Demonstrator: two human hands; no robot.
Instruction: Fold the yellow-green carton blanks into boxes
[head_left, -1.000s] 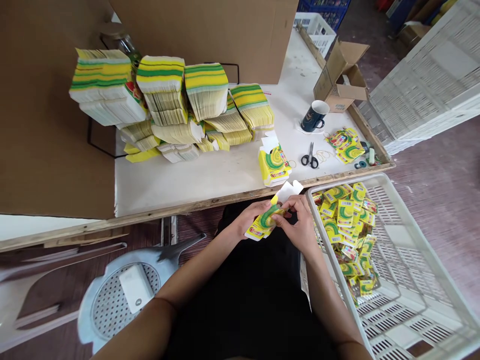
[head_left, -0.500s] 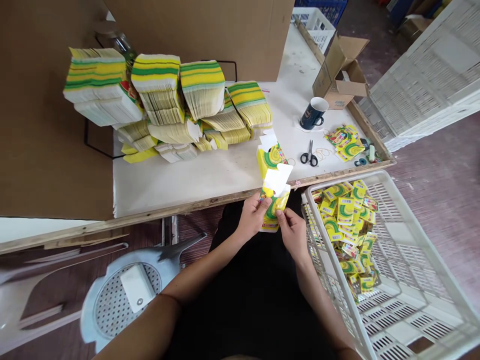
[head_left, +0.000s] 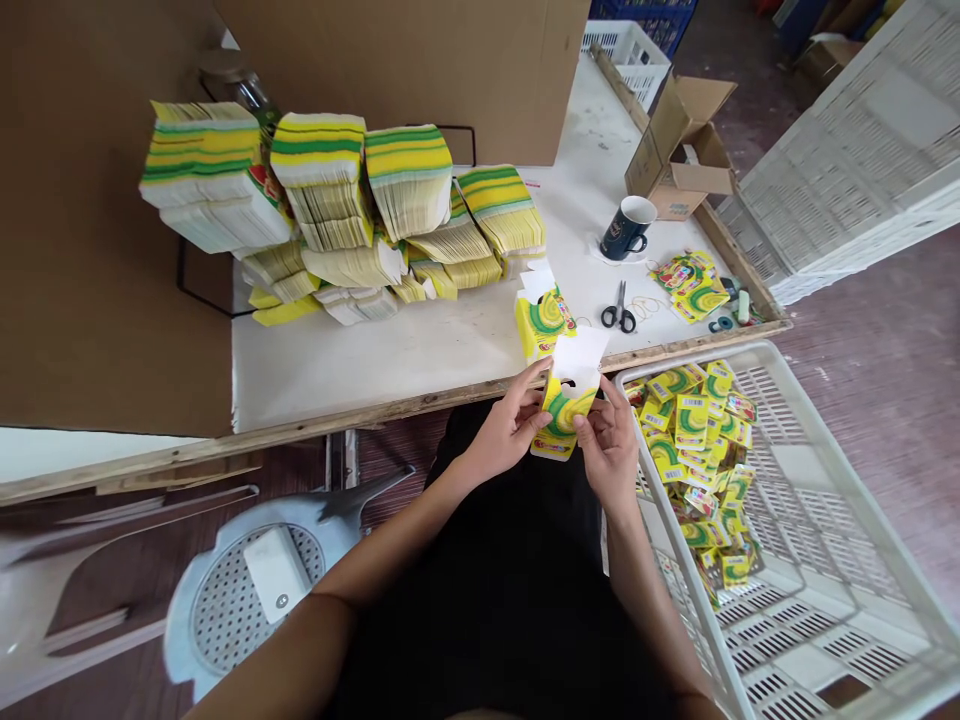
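Between my two hands is a small yellow and green cardboard box (head_left: 568, 408), its white top flaps standing up. My left hand (head_left: 516, 420) grips its left side, with the thumb on the front. On the right side, my right hand (head_left: 609, 440) holds it with thumb and fingers. Just behind it, at the table's front edge, a second yellow carton (head_left: 536, 320) with a raised white flap lies on the table. Bundles of flat cartons (head_left: 409, 185) are stacked at the back left.
A white plastic crate (head_left: 825, 430) with several yellow boxes (head_left: 694, 425) stands at my right. On the table (head_left: 337, 370) are black scissors (head_left: 621, 312), a dark mug (head_left: 626, 230), flat yellow packs (head_left: 694, 285) and an open cardboard box (head_left: 682, 165). A blue-grey stool (head_left: 184, 600) holds a white device (head_left: 274, 575).
The box in my hands has shifted slightly right and turned more squarely toward me; it now looks opened out. My right fingers have moved up along its side.
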